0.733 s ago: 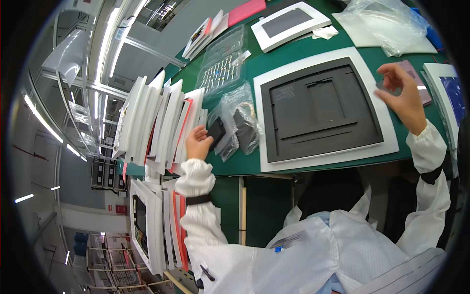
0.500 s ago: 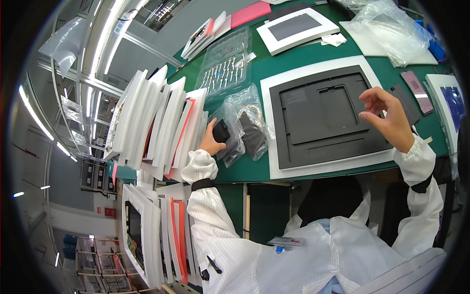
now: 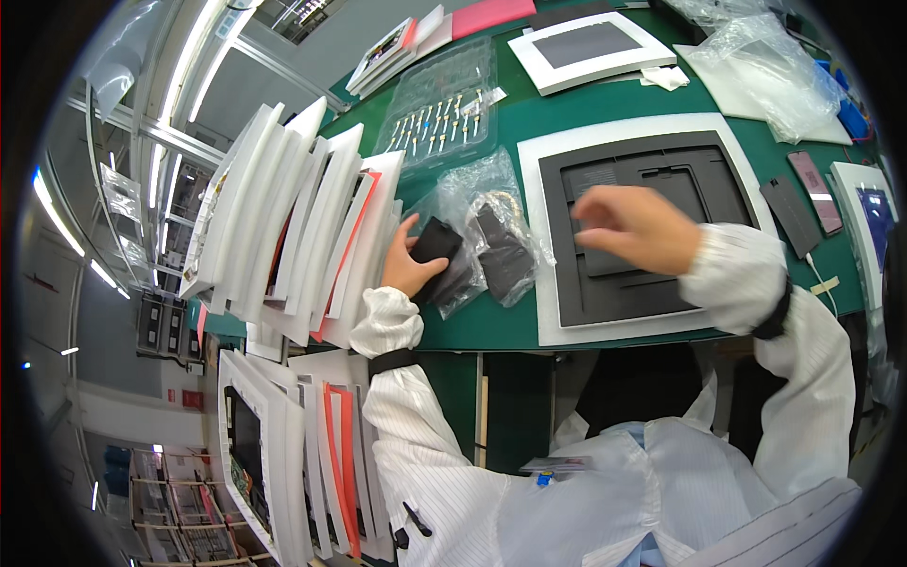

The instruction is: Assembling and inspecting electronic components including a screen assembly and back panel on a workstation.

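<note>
Fingers and thumb of my left hand (image 3: 406, 268) grip the two sides of a small black box-shaped part (image 3: 438, 244) at the table's near left. Clear plastic bags (image 3: 502, 170) lie against that part; one holds a dark flat piece (image 3: 507, 255) and a coiled light cable. My right hand (image 3: 641, 227) hovers over a large black plastic panel (image 3: 682, 291), empty, its fingers loosely bent and pointing left. The panel lies on a white foam sheet (image 3: 559, 326), partly hidden by my right hand and sleeve.
Upright white foam-framed panels (image 3: 326, 231) crowd the left edge. Behind the bags is a clear plastic case (image 3: 461, 71) of small parts. A white-framed screen (image 3: 590, 49) sits at the back. On the right lie a black slab with a cable (image 3: 789, 213) and a phone (image 3: 814, 192).
My right hand has swung left, from the panel's right edge to over its middle. The left hand now shows more of the black part, turned slightly right.
</note>
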A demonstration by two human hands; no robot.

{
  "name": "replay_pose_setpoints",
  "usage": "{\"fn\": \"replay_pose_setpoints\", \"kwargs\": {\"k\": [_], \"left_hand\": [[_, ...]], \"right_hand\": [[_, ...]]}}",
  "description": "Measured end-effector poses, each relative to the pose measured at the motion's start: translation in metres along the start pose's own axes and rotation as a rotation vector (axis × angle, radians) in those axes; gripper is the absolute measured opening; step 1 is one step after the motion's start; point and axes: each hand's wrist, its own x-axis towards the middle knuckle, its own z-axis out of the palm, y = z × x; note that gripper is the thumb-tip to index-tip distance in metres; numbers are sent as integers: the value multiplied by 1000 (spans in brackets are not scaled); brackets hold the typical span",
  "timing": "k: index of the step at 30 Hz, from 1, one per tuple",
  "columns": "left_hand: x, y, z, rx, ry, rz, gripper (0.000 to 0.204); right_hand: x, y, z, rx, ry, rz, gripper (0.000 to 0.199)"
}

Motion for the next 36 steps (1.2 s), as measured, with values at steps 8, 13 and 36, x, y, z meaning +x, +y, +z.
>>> {"fn": "replay_pose_setpoints", "kwargs": {"k": [8, 13, 36], "left_hand": [[-6, -16, 21, 102, 143, 153, 55], [-2, -7, 24, 142, 124, 138, 53], [-12, 113, 98, -1983, -1, -51, 25]], "right_hand": [[94, -18, 91, -446, -401, 262, 45], [96, 1, 80, -308, -82, 178, 37], [107, -59, 25, -137, 461, -206, 18]]}}
